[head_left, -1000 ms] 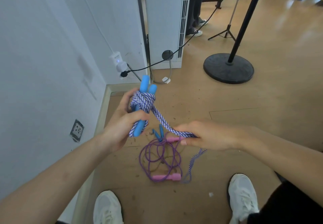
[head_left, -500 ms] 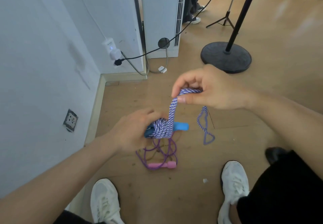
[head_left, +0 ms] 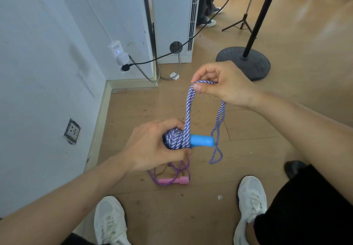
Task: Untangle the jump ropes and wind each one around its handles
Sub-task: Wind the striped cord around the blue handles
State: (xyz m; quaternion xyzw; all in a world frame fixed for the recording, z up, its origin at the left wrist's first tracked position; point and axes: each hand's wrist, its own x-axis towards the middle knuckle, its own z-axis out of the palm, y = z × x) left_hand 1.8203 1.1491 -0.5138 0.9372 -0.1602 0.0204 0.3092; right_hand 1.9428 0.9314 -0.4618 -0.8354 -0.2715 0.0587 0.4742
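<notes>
The blue handles (head_left: 201,141), bundled in striped rope (head_left: 188,111), were clasped in the left grip (head_left: 158,147); above it, the rope's slack was pinched by the right grip (head_left: 223,84). If tension were lost there, the wound turns could be loosened.

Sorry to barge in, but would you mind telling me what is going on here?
A person is partway through winding a blue-and-white braided jump rope around its bright blue plastic handles. The left hand grips the wound bundle, while the right hand pinches the free rope raised above it, with a loose loop hanging down. A thin purple jump rope with pink handles lies loose on the wooden floor below.
</notes>
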